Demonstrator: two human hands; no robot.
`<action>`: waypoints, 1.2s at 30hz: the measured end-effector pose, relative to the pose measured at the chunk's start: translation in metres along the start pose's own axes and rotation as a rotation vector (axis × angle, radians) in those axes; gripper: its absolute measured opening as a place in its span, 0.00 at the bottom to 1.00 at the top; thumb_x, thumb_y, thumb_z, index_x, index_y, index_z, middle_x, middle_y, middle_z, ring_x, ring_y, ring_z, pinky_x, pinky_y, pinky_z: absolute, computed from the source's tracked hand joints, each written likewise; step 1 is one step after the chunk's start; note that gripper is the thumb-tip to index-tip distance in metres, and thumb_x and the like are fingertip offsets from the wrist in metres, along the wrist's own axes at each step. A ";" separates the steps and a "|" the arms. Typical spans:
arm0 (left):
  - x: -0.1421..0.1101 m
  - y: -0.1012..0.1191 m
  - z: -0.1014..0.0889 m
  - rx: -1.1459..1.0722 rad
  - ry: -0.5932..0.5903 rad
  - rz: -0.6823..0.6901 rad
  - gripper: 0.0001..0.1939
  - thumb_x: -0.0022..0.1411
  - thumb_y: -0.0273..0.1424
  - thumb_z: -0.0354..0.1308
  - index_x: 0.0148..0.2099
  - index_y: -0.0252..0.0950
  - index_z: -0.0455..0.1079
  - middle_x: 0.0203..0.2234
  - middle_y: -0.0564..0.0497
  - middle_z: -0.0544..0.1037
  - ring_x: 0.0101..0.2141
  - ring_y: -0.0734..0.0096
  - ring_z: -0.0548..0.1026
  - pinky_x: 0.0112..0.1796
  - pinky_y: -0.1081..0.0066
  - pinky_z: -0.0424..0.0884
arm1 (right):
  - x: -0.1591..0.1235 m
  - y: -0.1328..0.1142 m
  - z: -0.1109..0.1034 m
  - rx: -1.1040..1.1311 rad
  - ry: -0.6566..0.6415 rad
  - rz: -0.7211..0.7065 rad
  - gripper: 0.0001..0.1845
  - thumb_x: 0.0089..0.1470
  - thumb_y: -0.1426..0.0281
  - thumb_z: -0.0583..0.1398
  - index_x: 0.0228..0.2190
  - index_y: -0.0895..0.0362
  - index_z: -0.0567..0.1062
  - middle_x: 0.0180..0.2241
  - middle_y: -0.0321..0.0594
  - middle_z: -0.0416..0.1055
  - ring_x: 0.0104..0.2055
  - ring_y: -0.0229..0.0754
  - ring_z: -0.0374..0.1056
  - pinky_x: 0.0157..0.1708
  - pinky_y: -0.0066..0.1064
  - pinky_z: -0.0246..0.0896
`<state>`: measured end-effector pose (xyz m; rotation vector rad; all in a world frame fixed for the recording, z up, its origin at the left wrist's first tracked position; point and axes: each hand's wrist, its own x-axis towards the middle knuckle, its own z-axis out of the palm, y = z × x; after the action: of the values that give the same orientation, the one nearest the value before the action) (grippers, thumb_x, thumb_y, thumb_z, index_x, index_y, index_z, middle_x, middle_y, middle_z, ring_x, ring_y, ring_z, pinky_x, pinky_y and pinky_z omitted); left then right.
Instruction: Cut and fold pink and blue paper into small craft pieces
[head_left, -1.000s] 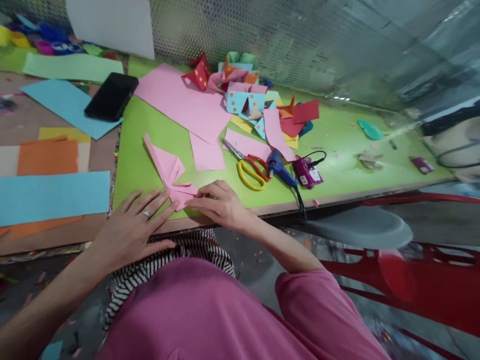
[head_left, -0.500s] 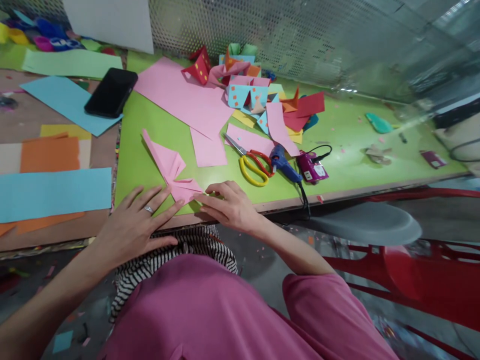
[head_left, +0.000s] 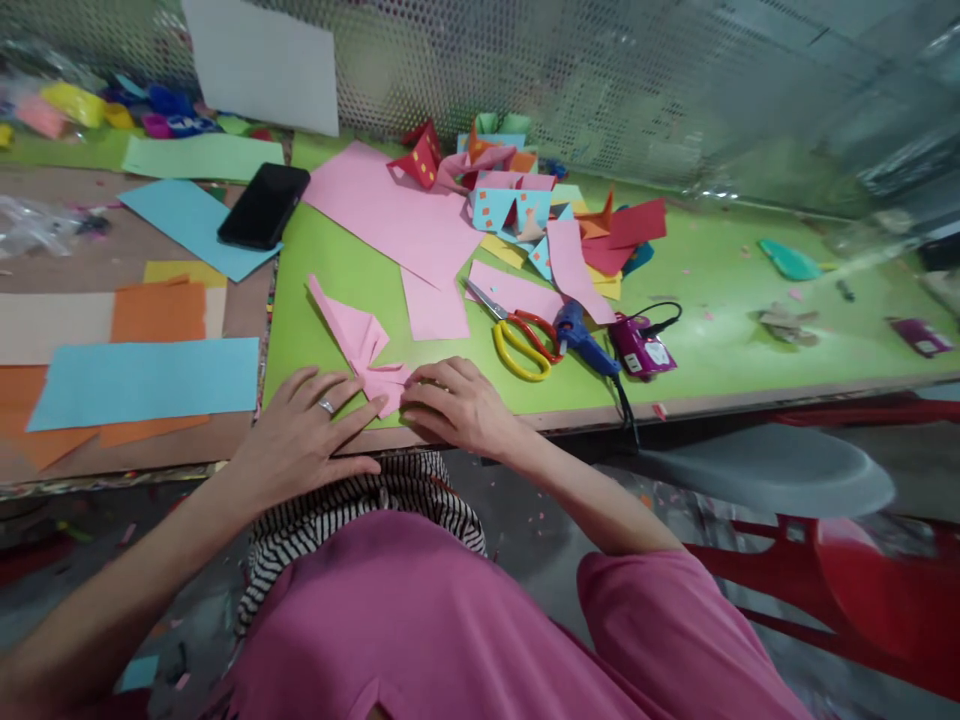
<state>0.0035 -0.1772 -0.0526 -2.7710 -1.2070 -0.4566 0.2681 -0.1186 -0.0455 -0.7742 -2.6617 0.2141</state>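
Note:
A folded pink paper shape (head_left: 358,342) lies on the green board (head_left: 315,290) near its front edge. My left hand (head_left: 304,430), wearing a ring, rests flat with fingers spread, its fingertips on the near end of the pink fold. My right hand (head_left: 457,405) presses down on the same fold from the right, fingers bent and close together over the paper.
Yellow-and-red scissors (head_left: 517,340), a blue glue gun (head_left: 585,335) and a magenta box (head_left: 637,350) lie right of my hands. Pink sheets (head_left: 390,215), a heap of coloured paper pieces (head_left: 517,195) and a black phone (head_left: 264,205) sit farther back. Blue and orange sheets (head_left: 150,375) lie left. A red chair (head_left: 862,580) stands at right.
My right hand has slid left onto the pink fold, closing the gap to my left hand. The camera view has shifted slightly, so everything sits a little more to the right.

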 end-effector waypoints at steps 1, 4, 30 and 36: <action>0.002 0.000 -0.001 0.005 0.026 0.012 0.32 0.67 0.55 0.53 0.61 0.37 0.73 0.50 0.38 0.79 0.52 0.47 0.73 0.57 0.46 0.67 | 0.001 0.000 0.000 -0.015 -0.005 -0.014 0.15 0.70 0.61 0.55 0.43 0.56 0.78 0.45 0.45 0.77 0.44 0.44 0.67 0.46 0.38 0.59; 0.007 -0.001 -0.004 -0.008 0.077 0.056 0.24 0.68 0.47 0.57 0.56 0.36 0.75 0.43 0.41 0.81 0.47 0.51 0.75 0.55 0.50 0.70 | 0.002 -0.003 0.000 -0.101 -0.018 -0.065 0.14 0.70 0.62 0.55 0.41 0.55 0.78 0.40 0.42 0.78 0.40 0.43 0.65 0.42 0.36 0.56; 0.127 -0.058 -0.078 -1.023 0.175 -0.601 0.25 0.50 0.54 0.68 0.38 0.37 0.80 0.30 0.50 0.81 0.30 0.68 0.74 0.33 0.69 0.72 | 0.059 0.018 -0.070 0.892 0.322 0.477 0.17 0.61 0.58 0.62 0.45 0.57 0.75 0.35 0.39 0.78 0.33 0.35 0.70 0.35 0.29 0.67; 0.140 -0.045 -0.074 -0.999 0.155 -0.524 0.24 0.46 0.54 0.68 0.34 0.38 0.79 0.30 0.51 0.81 0.33 0.65 0.75 0.34 0.70 0.73 | 0.060 0.021 -0.067 0.977 0.403 0.491 0.12 0.58 0.61 0.65 0.39 0.56 0.77 0.31 0.33 0.74 0.32 0.33 0.67 0.35 0.28 0.66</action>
<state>0.0432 -0.0625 0.0583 -2.9176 -2.0920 -1.6850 0.2566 -0.0658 0.0288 -0.9406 -1.6255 1.2116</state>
